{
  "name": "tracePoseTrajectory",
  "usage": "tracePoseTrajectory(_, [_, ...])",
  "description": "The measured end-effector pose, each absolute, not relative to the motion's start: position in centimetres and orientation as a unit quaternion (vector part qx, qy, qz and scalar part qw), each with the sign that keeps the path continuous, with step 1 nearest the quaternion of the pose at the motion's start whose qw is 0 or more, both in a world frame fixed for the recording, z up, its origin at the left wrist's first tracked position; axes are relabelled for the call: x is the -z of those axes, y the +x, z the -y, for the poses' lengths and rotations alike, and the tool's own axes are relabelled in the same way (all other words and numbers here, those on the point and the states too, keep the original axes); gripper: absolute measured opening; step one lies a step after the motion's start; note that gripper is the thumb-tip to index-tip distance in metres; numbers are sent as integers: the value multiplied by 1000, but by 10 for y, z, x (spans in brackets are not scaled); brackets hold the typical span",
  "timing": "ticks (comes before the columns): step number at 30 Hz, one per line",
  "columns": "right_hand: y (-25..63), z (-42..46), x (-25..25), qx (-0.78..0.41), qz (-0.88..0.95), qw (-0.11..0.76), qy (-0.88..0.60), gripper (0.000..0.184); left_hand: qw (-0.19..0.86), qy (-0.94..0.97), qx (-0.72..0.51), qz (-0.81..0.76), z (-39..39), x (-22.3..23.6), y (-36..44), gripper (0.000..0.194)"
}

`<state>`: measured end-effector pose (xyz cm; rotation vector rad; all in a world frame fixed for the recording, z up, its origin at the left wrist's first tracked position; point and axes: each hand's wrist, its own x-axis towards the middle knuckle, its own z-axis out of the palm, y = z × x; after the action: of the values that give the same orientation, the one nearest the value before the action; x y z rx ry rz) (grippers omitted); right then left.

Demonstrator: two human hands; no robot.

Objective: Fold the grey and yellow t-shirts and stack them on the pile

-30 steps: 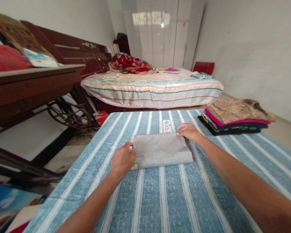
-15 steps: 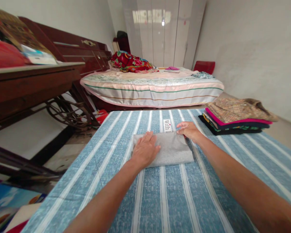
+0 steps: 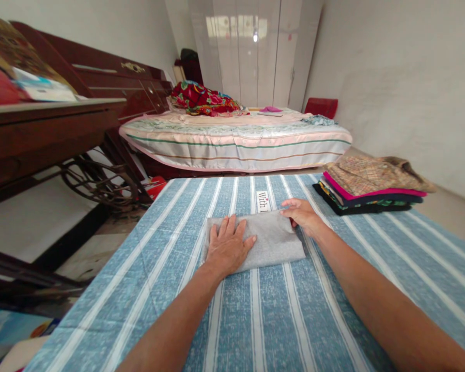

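A folded grey garment (image 3: 273,240) lies flat on the blue striped cloth (image 3: 170,227). My left hand (image 3: 229,245) rests palm down on its left part, fingers spread. At the garment's far right corner, my right hand (image 3: 300,216) pinches the edge between thumb and fingers. Part of that corner is hidden behind the right hand. Printed lettering (image 3: 262,201) on the cloth shows just beyond the garment's far edge.
A stack of folded clothes (image 3: 375,186) sits at the right, a checked brown piece on top. Beyond stands a bed (image 3: 236,147) with a red floral blanket (image 3: 205,98). To the left is a wooden table (image 3: 54,119) with an iron wheel (image 3: 96,178) beneath.
My left hand has spread its fingers wider and pressed flatter on the grey garment. The right hand stays at the far right corner. The whole view has shifted slightly.
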<state>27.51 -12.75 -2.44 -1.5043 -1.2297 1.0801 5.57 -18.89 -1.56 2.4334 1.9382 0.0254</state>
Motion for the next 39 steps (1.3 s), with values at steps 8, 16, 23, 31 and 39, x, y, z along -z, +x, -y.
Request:
tracePoseTrajectory(8, [277,128,32,-383,497,479,-613,26,31,784,-24,-620,188,13,48,63])
tracePoseTrajectory(16, [284,130,38,-323,538,445,-639,26,-28,793,-50,-606,187,13,39,56])
tracePoseTrajectory(23, [287,132,30,-223,588,340,-699,18,26,801,-65,-594,181,14,32,56])
tracePoseTrajectory(31, [242,176,-13,-21,815,192,-546,42,56,801,-123,-583,169,7,20,56])
tracePoseTrajectory(39, [221,183,32,-56,841,81,-532,72,95,803,-60,-586,170,19,14,61])
